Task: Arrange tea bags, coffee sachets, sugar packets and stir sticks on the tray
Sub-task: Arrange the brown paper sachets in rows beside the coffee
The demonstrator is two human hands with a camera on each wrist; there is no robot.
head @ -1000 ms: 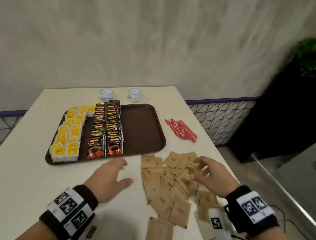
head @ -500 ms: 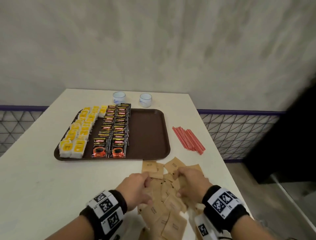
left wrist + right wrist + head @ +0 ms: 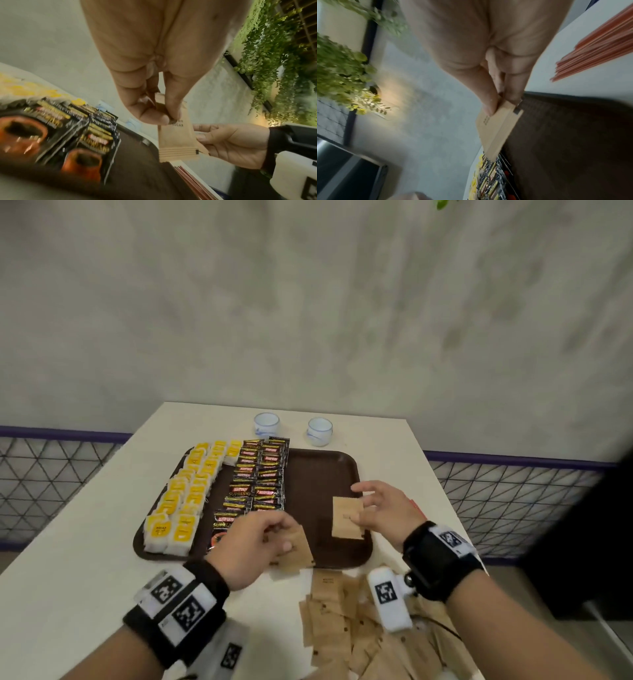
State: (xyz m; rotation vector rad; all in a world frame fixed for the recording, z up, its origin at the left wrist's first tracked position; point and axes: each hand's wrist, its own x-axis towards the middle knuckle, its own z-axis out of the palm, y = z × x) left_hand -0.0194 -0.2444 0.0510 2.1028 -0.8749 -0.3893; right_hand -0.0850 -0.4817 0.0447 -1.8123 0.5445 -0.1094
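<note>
The brown tray [image 3: 322, 474] holds rows of yellow tea bags [image 3: 191, 494] and black coffee sachets [image 3: 260, 474]; its right half is bare. My left hand [image 3: 274, 539] pinches a few brown sugar packets [image 3: 296, 546] over the tray's near edge; thumb and finger [image 3: 164, 117] are closed on them. My right hand [image 3: 364, 508] pinches one sugar packet [image 3: 347, 517] above the tray's bare right part, as the right wrist view shows [image 3: 498, 128]. More sugar packets [image 3: 342, 628] lie heaped on the table near me. Red stir sticks [image 3: 599, 44] lie right of the tray.
Two small white cups [image 3: 266, 422] [image 3: 320, 431] stand behind the tray on the white table [image 3: 85, 542]. The table's right edge runs close beside the sugar heap, with a mesh railing [image 3: 507, 501] beyond it. A grey wall rises behind.
Both hands were in the sugar heap half a second ago. They have since lifted and moved forward over the tray, each holding sugar packets.
</note>
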